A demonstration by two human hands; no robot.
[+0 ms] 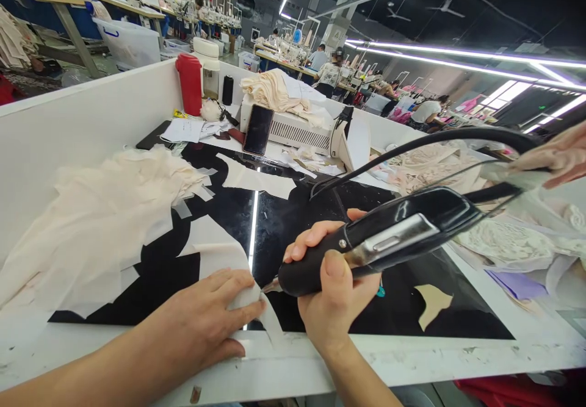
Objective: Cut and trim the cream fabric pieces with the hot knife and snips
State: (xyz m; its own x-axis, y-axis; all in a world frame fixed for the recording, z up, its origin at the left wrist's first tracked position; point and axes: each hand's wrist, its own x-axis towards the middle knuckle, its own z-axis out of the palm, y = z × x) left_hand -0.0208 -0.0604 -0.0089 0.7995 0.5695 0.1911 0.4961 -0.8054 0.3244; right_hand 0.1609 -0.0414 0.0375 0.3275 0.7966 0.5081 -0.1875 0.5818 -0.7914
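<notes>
My left hand (210, 315) presses with bent fingers on a cream cloth piece (215, 242) at the front edge of a shiny black work mat (293, 212). The cloth's narrow end shows past its fingertips. In my right hand (332, 291) is a black corded hand tool (389, 230) with a metal lever along its side. The tool's pointed metal tip meets the cloth edge beside my left fingertips; whether it touches cannot be told. A heap of thin cream cloth pieces (114, 212) lies on the left.
A pale cut piece (256, 178) and a beige template-like piece (433, 303) lie on the mat. Behind stand a phone (259, 129), a vented box (297, 132) and a red bottle (189, 83). Another person's hand (558, 154) is near the cord at right, above lace pieces (499, 236).
</notes>
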